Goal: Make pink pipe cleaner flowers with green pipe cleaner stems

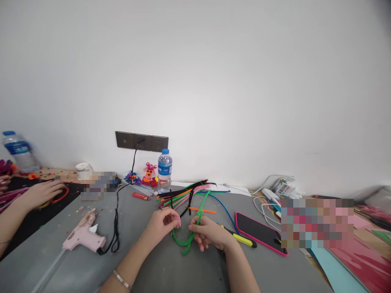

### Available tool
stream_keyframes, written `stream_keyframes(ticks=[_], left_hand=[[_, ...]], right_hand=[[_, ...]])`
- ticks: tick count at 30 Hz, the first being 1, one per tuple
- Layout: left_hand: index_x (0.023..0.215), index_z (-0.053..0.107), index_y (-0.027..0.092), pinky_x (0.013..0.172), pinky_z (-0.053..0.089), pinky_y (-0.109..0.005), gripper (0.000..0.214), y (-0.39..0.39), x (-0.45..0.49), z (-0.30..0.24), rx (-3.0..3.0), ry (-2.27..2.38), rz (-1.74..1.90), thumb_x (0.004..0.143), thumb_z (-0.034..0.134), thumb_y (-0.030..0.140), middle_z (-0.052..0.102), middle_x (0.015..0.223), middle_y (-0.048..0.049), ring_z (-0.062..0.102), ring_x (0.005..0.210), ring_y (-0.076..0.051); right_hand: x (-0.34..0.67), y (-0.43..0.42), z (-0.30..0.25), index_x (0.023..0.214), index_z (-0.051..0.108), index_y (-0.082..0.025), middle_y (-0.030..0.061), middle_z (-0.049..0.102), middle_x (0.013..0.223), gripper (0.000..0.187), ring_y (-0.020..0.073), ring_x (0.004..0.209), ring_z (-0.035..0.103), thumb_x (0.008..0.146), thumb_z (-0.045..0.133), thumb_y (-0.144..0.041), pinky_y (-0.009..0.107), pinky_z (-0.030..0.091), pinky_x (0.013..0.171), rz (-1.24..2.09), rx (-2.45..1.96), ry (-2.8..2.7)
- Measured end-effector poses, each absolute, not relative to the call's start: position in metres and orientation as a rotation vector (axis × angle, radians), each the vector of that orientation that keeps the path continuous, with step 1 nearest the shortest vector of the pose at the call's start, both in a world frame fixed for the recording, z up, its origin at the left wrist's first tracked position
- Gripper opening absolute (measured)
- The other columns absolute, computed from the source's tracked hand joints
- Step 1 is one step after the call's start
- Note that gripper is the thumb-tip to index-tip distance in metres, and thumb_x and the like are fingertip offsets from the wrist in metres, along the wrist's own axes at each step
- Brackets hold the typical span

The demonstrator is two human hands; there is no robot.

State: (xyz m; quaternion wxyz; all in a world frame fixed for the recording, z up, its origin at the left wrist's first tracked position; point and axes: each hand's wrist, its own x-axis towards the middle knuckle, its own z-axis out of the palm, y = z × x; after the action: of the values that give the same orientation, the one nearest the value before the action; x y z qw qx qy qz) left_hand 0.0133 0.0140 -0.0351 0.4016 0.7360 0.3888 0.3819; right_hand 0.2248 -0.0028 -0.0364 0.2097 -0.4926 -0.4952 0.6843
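My left hand [165, 221] is closed in a pinch on a small pink piece [178, 221], mostly covered by the fingertips. A green pipe cleaner [182, 243] curves down from there in a loop and rises to my right hand [207, 232]. The thumb and forefinger of that hand pinch the green stems; one end points up past the knuckles and a short curl hangs below. Behind both hands lies a bundle of coloured pipe cleaners [183, 194]. A loose orange pipe cleaner [203, 210] sits just beyond my right hand.
At left lies a pink glue gun [84, 238] with a black cord. A yellow cutter [241, 238] and a pink-cased phone [261, 232] are at right. A water bottle [165, 171] stands by the wall. Another person's hand [45, 193] works at far left.
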Motion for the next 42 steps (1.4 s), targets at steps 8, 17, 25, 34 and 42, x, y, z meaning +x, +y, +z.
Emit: stream_keyframes(ticks=[8, 17, 25, 34, 42], left_hand=[[0.079, 0.072, 0.018, 0.055, 0.045, -0.024, 0.015, 0.014, 0.016, -0.038, 1.921, 1.001, 0.926, 0.082, 0.062, 0.029, 0.071, 0.070, -0.0038, 0.062, 0.060, -0.016], [0.091, 0.070, 0.019, 0.070, 0.052, -0.025, 0.012, 0.018, 0.014, -0.046, 1.957, 0.930, 0.943, 0.086, 0.059, 0.022, 0.074, 0.078, -0.0023, 0.068, 0.071, -0.016], [0.086, 0.073, 0.019, 0.072, 0.050, -0.024, 0.014, 0.019, 0.009, -0.044, 2.160, 0.884, 0.912, 0.087, 0.059, 0.016, 0.073, 0.076, -0.0024, 0.068, 0.073, -0.016], [0.090, 0.076, 0.021, 0.072, 0.052, -0.025, 0.017, 0.023, 0.005, -0.046, 2.249, 0.836, 0.891, 0.090, 0.059, 0.023, 0.076, 0.080, -0.0039, 0.070, 0.074, -0.017], [0.096, 0.075, 0.021, 0.078, 0.054, -0.028, 0.019, 0.023, 0.007, -0.049, 2.291, 0.805, 0.948, 0.091, 0.057, 0.022, 0.075, 0.086, -0.0059, 0.069, 0.082, -0.018]], right_hand=[[0.223, -0.005, -0.033, 0.075, 0.043, -0.023, -0.0127, 0.050, 0.039, 0.032, 0.0067, 0.030, 0.048, 0.069, 0.066, -0.045, 0.016, 0.024, 0.032, 1.869, -1.395, -1.412], [0.226, -0.001, -0.037, 0.077, 0.045, -0.022, -0.0127, 0.047, 0.038, 0.038, 0.0058, 0.029, 0.043, 0.074, 0.062, -0.056, 0.016, 0.025, 0.033, 1.853, -1.375, -1.403], [0.227, 0.000, -0.037, 0.072, 0.050, -0.020, -0.0103, 0.048, 0.038, 0.045, 0.0064, 0.030, 0.047, 0.074, 0.059, -0.064, 0.017, 0.023, 0.033, 1.823, -1.366, -1.391], [0.229, 0.001, -0.043, 0.068, 0.048, -0.020, -0.0103, 0.046, 0.038, 0.046, 0.0057, 0.030, 0.047, 0.076, 0.054, -0.065, 0.017, 0.023, 0.033, 1.791, -1.326, -1.384], [0.227, 0.003, -0.045, 0.069, 0.048, -0.020, -0.0094, 0.047, 0.039, 0.044, 0.0068, 0.032, 0.049, 0.078, 0.052, -0.063, 0.017, 0.022, 0.034, 1.753, -1.360, -1.390]])
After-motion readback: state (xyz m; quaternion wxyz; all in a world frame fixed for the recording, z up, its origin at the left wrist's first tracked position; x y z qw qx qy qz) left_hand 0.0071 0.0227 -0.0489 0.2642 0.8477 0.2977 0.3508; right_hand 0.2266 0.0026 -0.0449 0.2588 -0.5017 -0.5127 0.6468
